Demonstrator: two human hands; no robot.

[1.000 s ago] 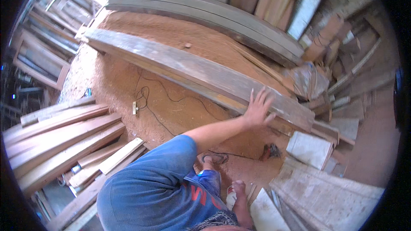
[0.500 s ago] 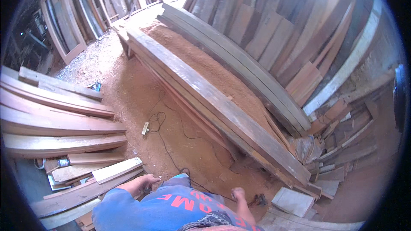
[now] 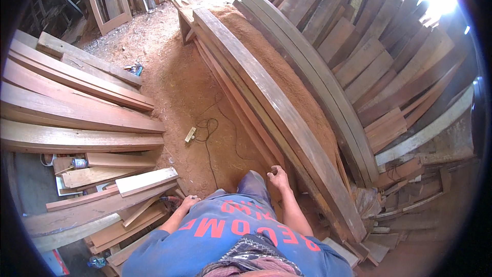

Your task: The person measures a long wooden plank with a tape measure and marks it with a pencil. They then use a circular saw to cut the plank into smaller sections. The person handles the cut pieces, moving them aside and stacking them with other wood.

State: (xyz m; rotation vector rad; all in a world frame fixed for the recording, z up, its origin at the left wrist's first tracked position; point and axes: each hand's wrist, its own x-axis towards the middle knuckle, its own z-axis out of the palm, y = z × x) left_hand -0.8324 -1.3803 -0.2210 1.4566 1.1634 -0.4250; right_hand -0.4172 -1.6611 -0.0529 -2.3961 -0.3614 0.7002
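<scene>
My left hand (image 3: 191, 201) hangs beside my body, near the stacked boards on the left; its fingers look loosely stretched, with nothing seen in them. In front of my right hip, my right hand (image 3: 278, 177) is raised, its fingers loosely bent and apart, holding nothing visible. Just beyond it runs a long, thick timber beam (image 3: 271, 95), lying lengthwise atop other timbers. The right hand looks close to the lower reddish planks (image 3: 238, 110), but I cannot tell whether it touches them. A short pale board (image 3: 147, 181) lies on the pile beside my left arm.
A pale power strip (image 3: 190, 135) with a looped dark cord (image 3: 208, 146) lies on the sawdust-covered floor (image 3: 169, 92). Long planks (image 3: 82, 107) are stacked at left. A second beam (image 3: 318, 79) flanks a sawdust heap (image 3: 274, 64). Boards (image 3: 366, 61) lean along the right wall.
The view has turned right and moved forward, so the beams stand closer to upright in it. My right hand has come up and forward beside the beam. The left hand stays low.
</scene>
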